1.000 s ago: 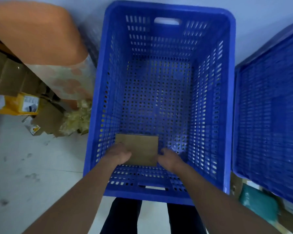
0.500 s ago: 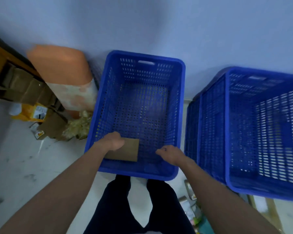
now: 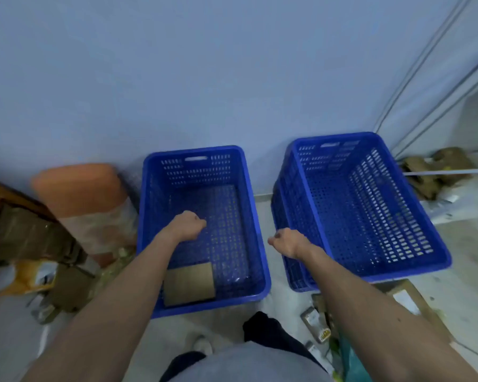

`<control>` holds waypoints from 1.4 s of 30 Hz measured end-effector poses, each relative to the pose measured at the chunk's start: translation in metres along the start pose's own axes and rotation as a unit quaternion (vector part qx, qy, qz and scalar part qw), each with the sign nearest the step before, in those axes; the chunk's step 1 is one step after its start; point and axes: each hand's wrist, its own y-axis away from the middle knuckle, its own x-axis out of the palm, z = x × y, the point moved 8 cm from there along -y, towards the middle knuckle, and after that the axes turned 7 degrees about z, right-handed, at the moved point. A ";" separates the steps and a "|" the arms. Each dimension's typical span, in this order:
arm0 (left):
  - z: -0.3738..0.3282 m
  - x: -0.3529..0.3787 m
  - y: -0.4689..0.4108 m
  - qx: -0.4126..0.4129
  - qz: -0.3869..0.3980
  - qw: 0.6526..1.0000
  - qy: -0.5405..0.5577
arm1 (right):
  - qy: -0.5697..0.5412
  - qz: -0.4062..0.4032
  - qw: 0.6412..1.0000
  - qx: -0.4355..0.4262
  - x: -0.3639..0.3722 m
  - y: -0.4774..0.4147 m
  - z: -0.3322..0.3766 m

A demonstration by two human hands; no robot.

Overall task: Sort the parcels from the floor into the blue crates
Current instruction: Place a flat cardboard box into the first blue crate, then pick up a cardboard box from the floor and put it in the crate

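Parcels [image 3: 315,323] lie on the floor [image 3: 464,244] by the person's feet, nearest the right hand [image 3: 289,242]; one flat cardboard parcel [image 3: 189,283] sits in the left crate [image 3: 196,175], near corner; right hand and left hand [image 3: 186,224] hang loosely curled, holding nothing.

Left forearm [image 3: 138,285] hides lower-left corner of cardboard parcel [image 3: 193,282]. Fingers of left hand [image 3: 186,226] and right hand [image 3: 289,242] tucked under, out of sight. Boxes [image 3: 25,238] at left edge blurred.

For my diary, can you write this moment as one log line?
cardboard parcel: in left crate | right crate: no parcel visible | left hand: over left crate, holds nothing | right hand: holds nothing
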 end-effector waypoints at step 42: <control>-0.178 0.597 0.156 0.136 0.200 0.890 -0.388 | -0.464 -0.108 0.837 0.269 0.379 0.346 -0.507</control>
